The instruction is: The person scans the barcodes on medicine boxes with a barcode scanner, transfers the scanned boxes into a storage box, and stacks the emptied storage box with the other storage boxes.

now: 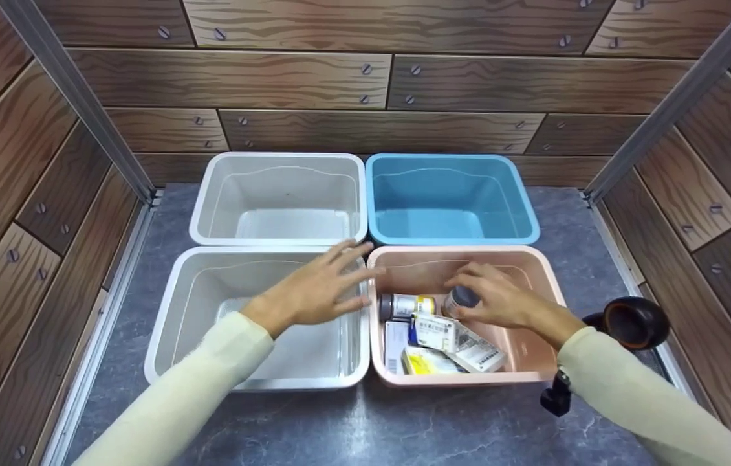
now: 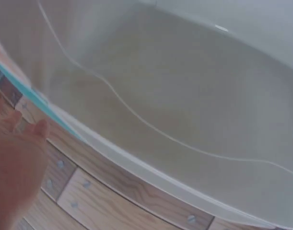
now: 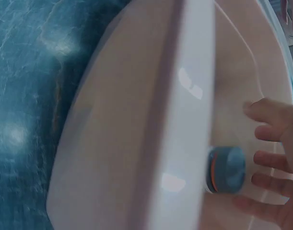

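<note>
My right hand (image 1: 491, 294) reaches into the pink bin (image 1: 546, 285), beside a pill bottle (image 1: 462, 298) with a dark cap. In the right wrist view, spread fingers (image 3: 271, 160) stand near the bottle's cap (image 3: 228, 170), with a gap between them. A second bottle (image 1: 407, 305) lies on its side to the left, with a white and yellow label. Below the bottles are several medicine boxes: a white and blue one (image 1: 435, 331), a yellow and white one (image 1: 431, 362) and others. With fingers spread, my left hand (image 1: 314, 288) hovers over the right side of the front grey bin (image 1: 162, 323), holding nothing.
Behind stand another grey bin (image 1: 200, 200) and a blue bin (image 1: 527, 200), all rims close together. Wood-patterned walls (image 1: 307, 81) enclose the grey marbled table (image 1: 314, 427). A black round object (image 1: 637, 322) is beside my right forearm.
</note>
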`<state>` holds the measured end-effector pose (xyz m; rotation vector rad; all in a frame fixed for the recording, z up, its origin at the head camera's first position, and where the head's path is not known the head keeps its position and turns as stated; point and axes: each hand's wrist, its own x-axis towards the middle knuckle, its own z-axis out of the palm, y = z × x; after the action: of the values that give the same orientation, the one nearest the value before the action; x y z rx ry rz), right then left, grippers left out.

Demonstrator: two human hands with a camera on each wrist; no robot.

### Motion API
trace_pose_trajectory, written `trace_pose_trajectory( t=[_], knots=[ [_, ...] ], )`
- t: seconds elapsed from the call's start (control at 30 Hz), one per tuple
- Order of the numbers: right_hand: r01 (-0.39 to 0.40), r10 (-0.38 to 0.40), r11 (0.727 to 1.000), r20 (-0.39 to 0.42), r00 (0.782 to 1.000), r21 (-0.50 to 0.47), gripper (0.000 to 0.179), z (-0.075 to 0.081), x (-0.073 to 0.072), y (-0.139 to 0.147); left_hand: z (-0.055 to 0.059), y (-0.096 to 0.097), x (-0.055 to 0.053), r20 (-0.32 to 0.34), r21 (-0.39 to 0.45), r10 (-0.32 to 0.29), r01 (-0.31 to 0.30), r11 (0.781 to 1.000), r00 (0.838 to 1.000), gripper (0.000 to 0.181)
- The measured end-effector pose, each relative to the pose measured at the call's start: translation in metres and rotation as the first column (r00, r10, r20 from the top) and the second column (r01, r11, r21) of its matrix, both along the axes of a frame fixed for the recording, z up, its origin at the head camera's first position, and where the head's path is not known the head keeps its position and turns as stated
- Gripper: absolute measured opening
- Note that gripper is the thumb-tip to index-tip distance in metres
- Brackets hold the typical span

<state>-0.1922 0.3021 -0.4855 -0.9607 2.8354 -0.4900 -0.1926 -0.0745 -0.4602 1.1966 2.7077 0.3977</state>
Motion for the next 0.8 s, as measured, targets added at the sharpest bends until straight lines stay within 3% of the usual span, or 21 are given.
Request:
trace_pose_trajectory(
  t=[0.1, 0.23, 0.3, 0.37, 0.43, 0.5, 0.53, 0.6, 0.67, 0.73, 0.8],
  knots=[
    [-0.035, 0.035, 0.999, -0.014, 0.999, -0.015, 0.045, -0.007, 0.001, -0.003, -0.003, 0.003, 0.007, 0.032, -0.017, -0.049, 0.049, 0.999, 0.998, 0.061],
    [-0.096, 0.085, 0.993, -0.135, 0.987, -0.075, 0.039, -0.025, -0.006, 0.002, -0.007, 0.006, 0.014, 0.049, -0.033, -0.108, 0.109, 0.993, 0.993, 0.061],
    [-0.097, 0.085, 0.992, -0.15, 0.985, -0.077, 0.039, -0.029, -0.009, 0.002, -0.009, 0.005, 0.017, 0.058, -0.027, -0.123, 0.125, 0.992, 0.991, 0.06],
    [-0.105, 0.092, 0.992, -0.166, 0.982, -0.073, 0.043, -0.056, -0.024, 0.016, -0.011, 0.005, 0.018, 0.071, -0.018, -0.129, 0.131, 0.991, 0.989, 0.059],
    [-0.071, 0.067, 0.997, -0.111, 0.992, -0.032, 0.046, -0.049, -0.022, 0.012, -0.013, 0.004, 0.018, 0.078, -0.007, -0.132, 0.133, 0.991, 0.988, 0.058],
    [-0.055, 0.053, 0.998, -0.09, 0.995, -0.014, 0.049, -0.054, -0.024, 0.014, -0.013, 0.004, 0.018, 0.084, -0.001, -0.134, 0.134, 0.991, 0.987, 0.057],
    [-0.054, 0.053, 0.998, -0.111, 0.992, -0.009, 0.05, -0.064, -0.028, 0.019, -0.014, 0.004, 0.018, 0.083, 0.001, -0.135, 0.136, 0.991, 0.987, 0.057],
    [-0.043, 0.043, 0.999, -0.109, 0.993, 0.002, 0.051, -0.056, -0.022, 0.015, -0.014, 0.004, 0.017, 0.076, 0.007, -0.141, 0.141, 0.99, 0.987, 0.057],
    [-0.051, 0.051, 0.999, -0.153, 0.987, 0.003, 0.056, -0.079, -0.033, 0.027, -0.013, 0.004, 0.017, 0.073, 0.011, -0.144, 0.143, 0.99, 0.987, 0.057],
    [-0.048, 0.049, 0.999, -0.186, 0.981, 0.01, 0.058, -0.087, -0.037, 0.033, -0.013, 0.004, 0.016, 0.063, 0.016, -0.149, 0.148, 0.989, 0.987, 0.056],
    [-0.057, 0.057, 0.998, -0.2, 0.978, 0.007, 0.059, -0.077, -0.032, 0.034, -0.013, 0.005, 0.015, 0.06, 0.022, -0.156, 0.155, 0.988, 0.986, 0.056]
  ],
)
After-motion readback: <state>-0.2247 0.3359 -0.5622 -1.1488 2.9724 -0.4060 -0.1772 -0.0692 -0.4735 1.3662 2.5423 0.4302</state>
